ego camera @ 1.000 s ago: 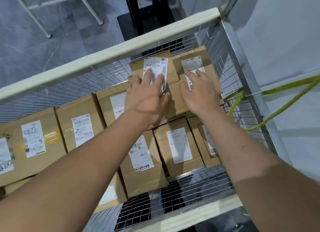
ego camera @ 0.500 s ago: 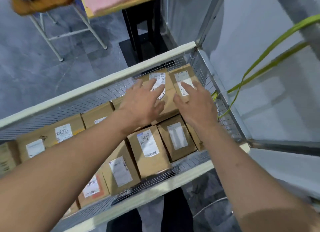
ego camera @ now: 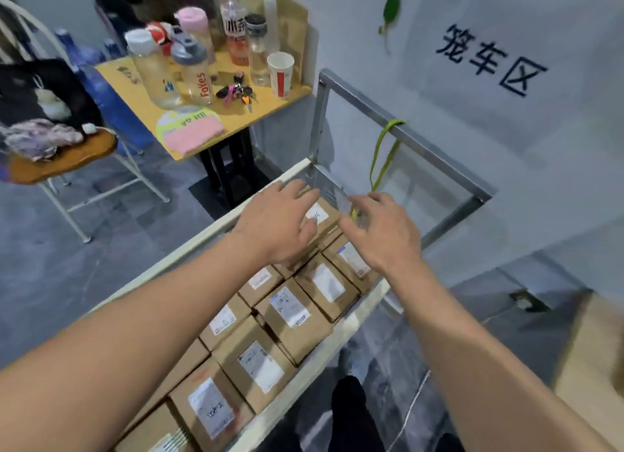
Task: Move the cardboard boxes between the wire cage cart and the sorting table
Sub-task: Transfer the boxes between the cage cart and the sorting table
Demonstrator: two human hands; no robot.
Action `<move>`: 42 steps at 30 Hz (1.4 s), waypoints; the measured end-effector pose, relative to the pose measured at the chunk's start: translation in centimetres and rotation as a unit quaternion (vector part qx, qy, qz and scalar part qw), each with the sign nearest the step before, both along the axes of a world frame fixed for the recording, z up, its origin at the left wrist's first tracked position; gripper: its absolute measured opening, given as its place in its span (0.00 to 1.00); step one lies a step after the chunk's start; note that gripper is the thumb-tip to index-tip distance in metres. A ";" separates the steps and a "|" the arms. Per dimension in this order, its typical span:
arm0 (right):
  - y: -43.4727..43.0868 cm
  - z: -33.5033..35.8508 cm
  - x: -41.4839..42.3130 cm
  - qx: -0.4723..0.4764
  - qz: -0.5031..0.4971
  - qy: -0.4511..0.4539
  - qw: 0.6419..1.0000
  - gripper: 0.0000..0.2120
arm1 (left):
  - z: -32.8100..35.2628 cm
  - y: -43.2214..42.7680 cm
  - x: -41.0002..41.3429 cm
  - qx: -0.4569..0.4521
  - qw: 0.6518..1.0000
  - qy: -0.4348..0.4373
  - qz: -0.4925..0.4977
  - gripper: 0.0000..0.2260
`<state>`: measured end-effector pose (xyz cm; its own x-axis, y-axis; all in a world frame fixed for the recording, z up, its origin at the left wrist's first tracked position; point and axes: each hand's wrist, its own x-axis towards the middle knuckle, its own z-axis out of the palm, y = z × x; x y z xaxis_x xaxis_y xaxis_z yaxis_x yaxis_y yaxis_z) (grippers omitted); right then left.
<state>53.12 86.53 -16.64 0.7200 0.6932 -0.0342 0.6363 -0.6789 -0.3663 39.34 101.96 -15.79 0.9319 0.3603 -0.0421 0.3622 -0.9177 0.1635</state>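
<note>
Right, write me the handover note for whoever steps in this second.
Left hand: open, fingers spread over the top box at the cart's far corner; contact unclear.
Right hand: open, beside it above the same stack, holding nothing.
Cardboard boxes lie in rows, labels up, inside the wire cage cart.
Done: no box is lifted.
To do: probably grip the top box and carry it out; sorting table not identifiable in view.

Both hands out over the far end of the wire cage cart (ego camera: 175, 253). Left hand (ego camera: 280, 222) flat, fingers straight, above the top box (ego camera: 319, 215); contact unclear. Right hand (ego camera: 381, 232) beside it, fingers loose, holding nothing. Labelled cardboard boxes (ego camera: 290, 330) packed toward near-left.
</note>
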 end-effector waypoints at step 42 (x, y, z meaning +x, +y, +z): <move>-54.4 8.8 9.3 0.043 -0.523 -0.010 0.851 0.26 | 9.3 -52.4 30.9 -0.038 0.887 0.017 -0.460 0.20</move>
<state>62.46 32.15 -7.80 0.9444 -0.3287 0.0045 -0.2933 -0.8487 -0.4400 70.26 49.53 -6.50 0.8280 -0.5566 -0.0681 -0.5275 -0.8144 0.2419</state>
